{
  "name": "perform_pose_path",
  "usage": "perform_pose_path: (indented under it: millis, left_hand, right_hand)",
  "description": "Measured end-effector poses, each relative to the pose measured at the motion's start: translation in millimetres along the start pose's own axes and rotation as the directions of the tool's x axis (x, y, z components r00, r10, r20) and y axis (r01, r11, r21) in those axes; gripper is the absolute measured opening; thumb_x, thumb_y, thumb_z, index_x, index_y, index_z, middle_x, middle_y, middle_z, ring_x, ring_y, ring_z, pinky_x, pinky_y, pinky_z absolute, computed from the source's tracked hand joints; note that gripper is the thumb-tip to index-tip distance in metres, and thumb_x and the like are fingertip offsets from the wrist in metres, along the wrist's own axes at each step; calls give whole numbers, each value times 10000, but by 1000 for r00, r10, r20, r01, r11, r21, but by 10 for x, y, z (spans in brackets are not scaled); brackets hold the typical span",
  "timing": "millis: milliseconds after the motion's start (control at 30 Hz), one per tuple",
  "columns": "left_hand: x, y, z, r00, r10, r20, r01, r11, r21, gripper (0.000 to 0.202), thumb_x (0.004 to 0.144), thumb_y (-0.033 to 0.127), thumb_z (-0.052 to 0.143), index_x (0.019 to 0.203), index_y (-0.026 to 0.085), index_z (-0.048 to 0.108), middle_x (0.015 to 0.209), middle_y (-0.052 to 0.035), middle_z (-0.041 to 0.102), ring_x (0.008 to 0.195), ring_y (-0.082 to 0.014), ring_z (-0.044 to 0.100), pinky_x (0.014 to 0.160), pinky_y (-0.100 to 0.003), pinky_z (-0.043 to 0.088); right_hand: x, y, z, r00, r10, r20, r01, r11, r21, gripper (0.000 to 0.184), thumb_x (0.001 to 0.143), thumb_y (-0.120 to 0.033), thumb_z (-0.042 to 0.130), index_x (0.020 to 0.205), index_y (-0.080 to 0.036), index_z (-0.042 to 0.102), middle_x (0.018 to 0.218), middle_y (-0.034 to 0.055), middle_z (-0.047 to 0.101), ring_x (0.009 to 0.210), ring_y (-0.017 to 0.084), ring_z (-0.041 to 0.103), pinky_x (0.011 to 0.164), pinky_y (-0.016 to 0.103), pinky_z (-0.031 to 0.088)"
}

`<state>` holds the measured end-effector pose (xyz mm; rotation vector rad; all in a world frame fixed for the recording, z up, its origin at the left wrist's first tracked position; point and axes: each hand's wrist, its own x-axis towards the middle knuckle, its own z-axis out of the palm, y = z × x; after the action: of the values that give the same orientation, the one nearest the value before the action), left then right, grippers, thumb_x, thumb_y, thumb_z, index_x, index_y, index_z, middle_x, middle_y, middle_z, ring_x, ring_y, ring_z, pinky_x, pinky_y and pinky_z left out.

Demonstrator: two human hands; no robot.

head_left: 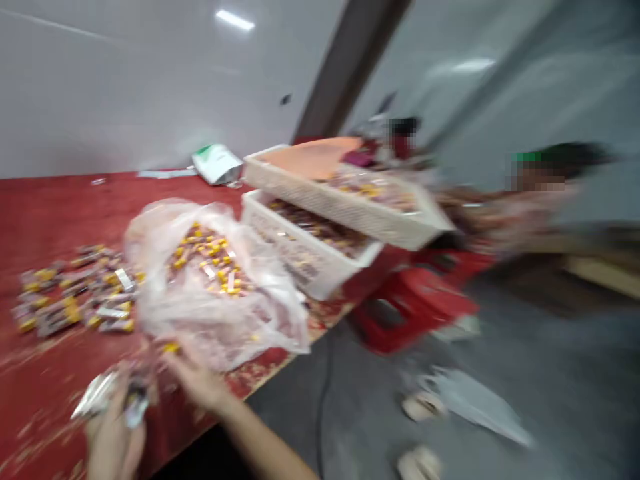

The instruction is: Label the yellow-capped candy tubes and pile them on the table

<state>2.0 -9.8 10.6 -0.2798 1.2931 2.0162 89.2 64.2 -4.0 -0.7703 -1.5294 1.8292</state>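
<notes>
At the lower left, my left hand is closed around a silvery-white pouch; motion blurs its shape. Just to the right, my right hand pinches a small yellow-ended wrapped piece at its fingertips, close to the pouch. Beyond my right hand lies a large clear plastic bag, spread open and holding many yellow-ended wrapped pieces. More of these pieces lie loose in a heap on the red tabletop, left of the bag.
Two white crates with wrapped pieces are stacked askew behind the bag. A white-green pouch lies near the wall. Right of the table are a red plastic stool, a white bag on the floor and blurred co-workers.
</notes>
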Motion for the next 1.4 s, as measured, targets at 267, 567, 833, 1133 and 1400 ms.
perform_pose_path:
  millis: [267,567,833,1133,1400]
  left_hand:
    - [-30,-54,-28,983,-41,-178,-1,974,-228,165,711,46,756,795,150,660,746,4,704,634,-101,661,639,-206,540]
    - [-138,-200,-137,994,-70,-83,53,981,-187,224,665,151,828,828,158,674,810,0,704,712,-107,662,678,-210,540]
    - [-99,-148,-215,994,6,-110,-24,986,-165,335,586,159,876,857,153,680,817,7,697,714,-102,650,679,-209,524]
    - [-97,-170,-233,991,-80,-104,58,978,-201,299,645,130,839,904,148,692,876,-26,715,753,-112,659,721,-226,535]
    - [-102,-157,-202,995,-68,-68,55,982,-182,342,580,167,884,849,145,674,813,-7,687,723,-105,633,687,-218,527]
  right_hand:
    - [-123,159,-286,981,-67,-184,114,960,256,360,695,-410,824,996,-254,704,971,61,710,828,183,661,732,296,547]
    - [-312,219,-57,874,-345,-343,369,929,7,245,751,-227,792,972,-282,702,967,28,658,918,178,633,794,280,521]
    - [-553,106,-335,928,-368,56,372,921,-117,258,902,-165,588,1087,-299,709,1059,91,667,1014,225,651,815,334,567]
    - [-503,248,-374,979,-189,-82,200,965,171,191,904,-282,622,1069,-268,716,1098,97,666,943,220,675,624,270,599]
    - [-541,68,-441,879,-457,136,476,854,-208,346,899,-78,553,1153,-268,689,1096,84,666,1032,196,635,896,331,535]
